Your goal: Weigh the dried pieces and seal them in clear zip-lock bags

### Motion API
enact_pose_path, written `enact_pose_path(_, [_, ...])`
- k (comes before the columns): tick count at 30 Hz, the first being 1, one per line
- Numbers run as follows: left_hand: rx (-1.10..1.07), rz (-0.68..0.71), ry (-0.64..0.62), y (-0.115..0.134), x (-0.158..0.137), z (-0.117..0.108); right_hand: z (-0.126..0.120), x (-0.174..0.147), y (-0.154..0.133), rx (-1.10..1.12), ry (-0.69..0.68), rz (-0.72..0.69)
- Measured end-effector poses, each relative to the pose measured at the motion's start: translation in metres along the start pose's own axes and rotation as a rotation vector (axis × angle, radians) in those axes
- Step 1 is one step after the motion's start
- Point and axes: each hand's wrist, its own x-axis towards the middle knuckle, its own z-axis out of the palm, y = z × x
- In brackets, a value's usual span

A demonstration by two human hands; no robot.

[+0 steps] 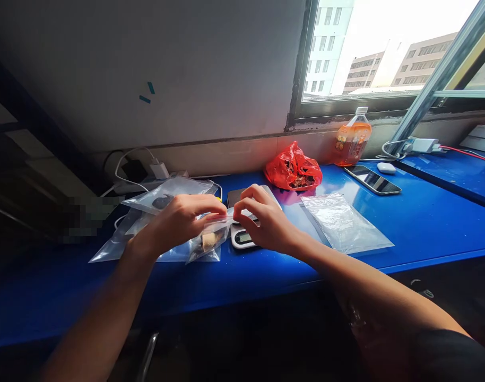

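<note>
My left hand (187, 215) and my right hand (262, 215) pinch the top edge of a small clear zip bag (216, 228), fingertips close together along its red-lined seal. Inside the bag sits a tan, block-like piece (209, 241) whose kind I cannot make out. Directly behind and beneath my right hand is a white digital scale (242, 239), its display partly covered. Under and left of my left hand lie several larger clear plastic bags (119, 241), overlapping one another, with a dark item visible in one.
On the blue table (425, 223), a red plastic bag (294, 168) with brown pieces stands behind the scale. A clear zip bag (349, 225) lies to the right. Farther back are a drink bottle (353, 139), a phone (373, 179) and a white earbud case (386, 168). Chargers (159, 170) and cables sit back left.
</note>
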Motion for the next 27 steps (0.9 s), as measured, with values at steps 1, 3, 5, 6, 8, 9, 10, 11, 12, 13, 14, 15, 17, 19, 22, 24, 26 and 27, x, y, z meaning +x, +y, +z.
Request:
enact_pose_path(1, [0.006, -0.001, 0.000, -0.001, 0.000, 0.000, -0.002, 0.001, -0.001, 0.002, -0.024, -0.004])
enact_pose_path(3, [0.017, -0.011, 0.006, -0.006, -0.001, -0.001, -0.008, 0.002, -0.004, -0.020, -0.091, -0.028])
enact_pose_path(5, [0.018, -0.045, 0.040, -0.013, -0.002, -0.002, -0.013, 0.004, -0.006, -0.041, -0.161, -0.077])
enact_pose_path(6, [0.007, -0.071, 0.062, -0.016, -0.002, -0.004, -0.016, 0.004, -0.007, -0.039, -0.191, -0.105])
enact_pose_path(8, [-0.054, -0.113, 0.102, -0.020, -0.004, -0.006, -0.018, 0.005, -0.007, -0.017, -0.219, -0.146])
enact_pose_path(9, [-0.104, -0.120, 0.112, -0.019, -0.004, -0.007, -0.018, 0.005, -0.007, -0.010, -0.218, -0.153])
enact_pose_path(10, [-0.157, -0.113, 0.115, -0.017, -0.005, -0.009, -0.017, 0.004, -0.007, -0.010, -0.211, -0.150])
enact_pose_path(11, [-0.206, -0.094, 0.107, -0.013, -0.005, -0.010, -0.017, 0.004, -0.007, -0.018, -0.197, -0.137])
enact_pose_path(12, [-0.244, -0.062, 0.090, -0.008, -0.005, -0.011, -0.016, 0.003, -0.006, -0.029, -0.179, -0.116])
enact_pose_path(13, [-0.264, -0.026, 0.064, -0.003, -0.005, -0.013, -0.015, 0.003, -0.006, -0.041, -0.163, -0.092])
enact_pose_path(14, [-0.264, 0.007, 0.029, 0.002, -0.003, -0.014, -0.015, 0.002, -0.006, -0.052, -0.151, -0.070])
enact_pose_path(15, [-0.252, 0.031, -0.008, 0.007, -0.001, -0.016, -0.016, 0.003, -0.006, -0.067, -0.146, -0.050])
enact_pose_path(17, [-0.229, 0.052, -0.072, 0.014, 0.006, -0.022, -0.019, 0.006, -0.007, -0.103, -0.146, -0.031])
enact_pose_path(19, [-0.226, 0.063, -0.139, 0.020, 0.018, -0.030, -0.025, 0.014, -0.008, -0.142, -0.135, -0.036])
enact_pose_path(22, [-0.168, 0.083, -0.213, 0.030, 0.035, -0.048, -0.036, 0.029, -0.011, -0.172, -0.085, -0.055])
enact_pose_path(24, [-0.103, 0.057, -0.195, 0.036, 0.041, -0.059, -0.045, 0.038, -0.014, -0.160, -0.065, -0.046])
enact_pose_path(26, [-0.083, 0.000, -0.152, 0.041, 0.041, -0.069, -0.053, 0.044, -0.019, -0.124, -0.074, -0.032])
enact_pose_path(27, [-0.099, -0.031, -0.143, 0.043, 0.039, -0.072, -0.057, 0.046, -0.023, -0.104, -0.088, -0.031])
